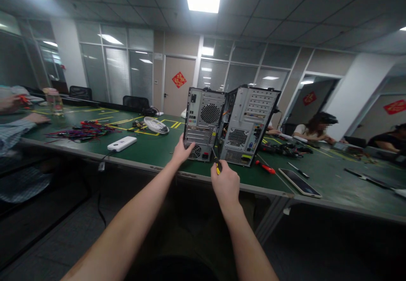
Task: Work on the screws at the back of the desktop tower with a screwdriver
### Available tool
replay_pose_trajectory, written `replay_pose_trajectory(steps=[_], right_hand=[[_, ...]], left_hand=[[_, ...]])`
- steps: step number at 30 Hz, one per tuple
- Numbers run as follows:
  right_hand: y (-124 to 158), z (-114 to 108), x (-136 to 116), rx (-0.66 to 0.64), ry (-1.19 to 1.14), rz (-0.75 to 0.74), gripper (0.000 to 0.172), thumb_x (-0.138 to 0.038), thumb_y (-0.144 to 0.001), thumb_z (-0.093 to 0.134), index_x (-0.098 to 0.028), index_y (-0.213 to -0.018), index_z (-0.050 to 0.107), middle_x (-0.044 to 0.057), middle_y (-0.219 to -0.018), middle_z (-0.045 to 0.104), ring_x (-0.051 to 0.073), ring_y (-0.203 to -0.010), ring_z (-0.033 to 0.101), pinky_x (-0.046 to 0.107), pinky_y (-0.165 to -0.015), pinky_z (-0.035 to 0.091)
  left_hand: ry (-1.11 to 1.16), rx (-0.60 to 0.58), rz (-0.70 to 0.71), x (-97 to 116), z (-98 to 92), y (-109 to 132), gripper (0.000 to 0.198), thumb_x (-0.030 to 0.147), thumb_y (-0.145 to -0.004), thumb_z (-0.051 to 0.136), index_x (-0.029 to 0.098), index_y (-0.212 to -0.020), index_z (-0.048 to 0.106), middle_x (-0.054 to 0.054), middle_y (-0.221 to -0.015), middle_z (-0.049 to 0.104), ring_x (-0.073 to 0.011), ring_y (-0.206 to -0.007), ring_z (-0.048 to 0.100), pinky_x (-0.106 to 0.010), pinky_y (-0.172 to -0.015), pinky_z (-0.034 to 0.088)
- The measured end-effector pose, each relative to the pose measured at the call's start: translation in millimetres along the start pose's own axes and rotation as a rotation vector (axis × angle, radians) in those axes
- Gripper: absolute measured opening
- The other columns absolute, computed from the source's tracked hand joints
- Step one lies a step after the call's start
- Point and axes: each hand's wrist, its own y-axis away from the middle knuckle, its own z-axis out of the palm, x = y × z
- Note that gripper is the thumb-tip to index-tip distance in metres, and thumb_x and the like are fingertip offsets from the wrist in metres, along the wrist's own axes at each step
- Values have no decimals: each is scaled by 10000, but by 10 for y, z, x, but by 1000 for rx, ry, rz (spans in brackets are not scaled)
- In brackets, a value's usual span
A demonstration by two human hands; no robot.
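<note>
Two computer tower cases stand upright with their backs toward me on the green table (pixel 158 152). My left hand (pixel 182 151) rests with its fingers on the lower back panel of the left case (pixel 203 122). My right hand (pixel 225 184) is closed round a screwdriver with a yellow and black handle (pixel 217 167), its tip pointing up at the gap between the left case and the right case (pixel 250 124).
On the table lie a white power bank (pixel 122 143), a small white fan (pixel 156 125), coloured cables (pixel 84 131), a red-handled tool (pixel 268 169), a phone (pixel 300 182) and a pen (pixel 298 170). People sit at the far right (pixel 314 131) and the left (pixel 19 120).
</note>
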Motion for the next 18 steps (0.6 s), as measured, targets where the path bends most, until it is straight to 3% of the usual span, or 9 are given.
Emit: replay_pose_trajectory(steps=[4,18], right_hand=[[-13,-44,34,-20,68,-43,263,-302,-1004,536,-198,-1187,694,75,-918,764,200,-775,712,262,-658,388],[7,-97,66,-8,186,-232,352,-233,-944,579,-258,-1284,669,92,-994,676,204,-792,690,265,-594,422]], left_hand=[[3,-20,-65,-30,21,46,751,506,-926,608,201,-1561,349,-148,-1329,673,-307,-1228,644,-429,-1043,484],[22,-45,-40,-56,-15,52,745,479,-942,597,203,-1581,331,-134,-1382,649,-295,-1265,624,-405,-1064,466]])
